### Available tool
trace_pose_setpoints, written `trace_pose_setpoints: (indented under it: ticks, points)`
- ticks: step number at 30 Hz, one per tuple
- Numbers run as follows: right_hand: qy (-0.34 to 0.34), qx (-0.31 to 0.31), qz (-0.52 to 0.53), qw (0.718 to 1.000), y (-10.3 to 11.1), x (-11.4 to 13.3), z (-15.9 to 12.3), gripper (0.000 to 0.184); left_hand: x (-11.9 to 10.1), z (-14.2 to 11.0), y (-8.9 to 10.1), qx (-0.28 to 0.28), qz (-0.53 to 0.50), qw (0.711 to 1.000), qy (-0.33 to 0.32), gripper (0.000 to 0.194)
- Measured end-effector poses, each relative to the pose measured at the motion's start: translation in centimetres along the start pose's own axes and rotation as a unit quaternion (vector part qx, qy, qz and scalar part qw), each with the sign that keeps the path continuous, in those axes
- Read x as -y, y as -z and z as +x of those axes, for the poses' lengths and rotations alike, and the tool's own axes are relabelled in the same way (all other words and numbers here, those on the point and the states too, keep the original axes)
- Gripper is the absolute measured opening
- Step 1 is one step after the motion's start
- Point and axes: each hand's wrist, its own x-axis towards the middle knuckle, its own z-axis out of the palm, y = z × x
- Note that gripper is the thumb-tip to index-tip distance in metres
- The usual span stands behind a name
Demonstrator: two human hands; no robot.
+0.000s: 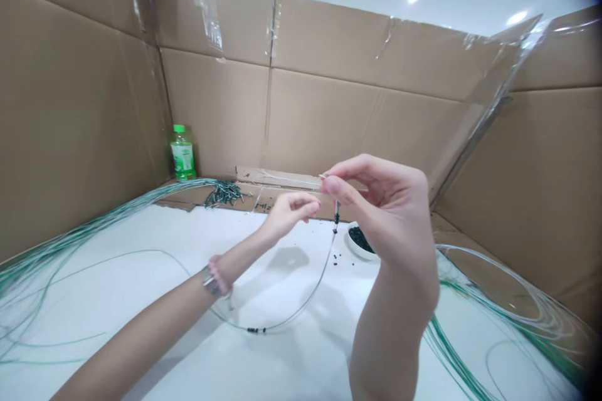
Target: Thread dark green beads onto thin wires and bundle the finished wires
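My right hand (390, 207) is raised, thumb and forefinger pinched on the end of a thin wire (324, 269). A short tip pokes out past the fingertips. From this hand the wire hangs in a loop, passing below my left wrist and away to the left. Small black beads (337, 218) are threaded on it just under the right fingers, and more beads (254, 330) sit at the low part of the loop. Beside it, lower and farther off, my left hand (292, 212) is closed in a pinch; whatever it holds is too small to make out.
A white bowl (352, 244) of black beads stands partly behind my right hand, loose beads (335, 260) near it. Green and pale wire bundles lie at left (94, 225) and right (508, 301). A green-capped bottle (182, 155) stands by the cardboard wall (216, 106).
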Motion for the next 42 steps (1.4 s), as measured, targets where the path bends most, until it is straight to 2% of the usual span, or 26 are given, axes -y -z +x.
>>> trace_pose_setpoints:
  ticks: [4, 7, 10, 17, 21, 34, 38, 42]
  points:
    - [0.028, -0.026, -0.056, 0.998, -1.6, 0.0, -0.3, 0.012, -4.9, -1.8, 3.2, -0.037, -0.109, 0.993, 0.027, 0.037]
    - [0.045, -0.022, -0.092, 0.995, -3.0, 0.1, -0.7, 0.010, -7.9, -3.3, 3.8, -0.037, -0.219, 0.974, 0.045, 0.032]
    - [0.049, 0.005, -0.095, 0.994, -3.9, 0.4, -1.2, 0.007, -9.3, -3.9, 3.5, -0.023, -0.324, 0.944, 0.064, 0.018]
    - [0.092, -0.013, -0.104, 0.990, -4.7, 1.0, -2.0, 0.012, -9.8, -4.1, 3.5, -0.033, -0.329, 0.942, 0.053, 0.014]
    - [0.108, -0.019, -0.121, 0.987, -5.1, 0.9, -1.9, 0.013, -9.7, -4.2, 3.5, -0.037, -0.306, 0.951, 0.017, 0.009]
    - [0.121, -0.019, -0.134, 0.983, -5.0, 0.8, -1.9, 0.013, -9.4, -4.2, 3.8, -0.031, -0.257, 0.966, -0.008, 0.005]
    - [0.126, -0.020, -0.155, 0.980, -5.0, 0.6, -1.9, 0.013, -9.5, -4.3, 4.0, -0.047, -0.187, 0.980, -0.052, 0.004]
    - [0.136, -0.014, -0.184, 0.973, -4.9, 0.6, -2.0, 0.013, -10.3, -4.2, 4.3, -0.079, -0.078, 0.987, -0.121, 0.014]
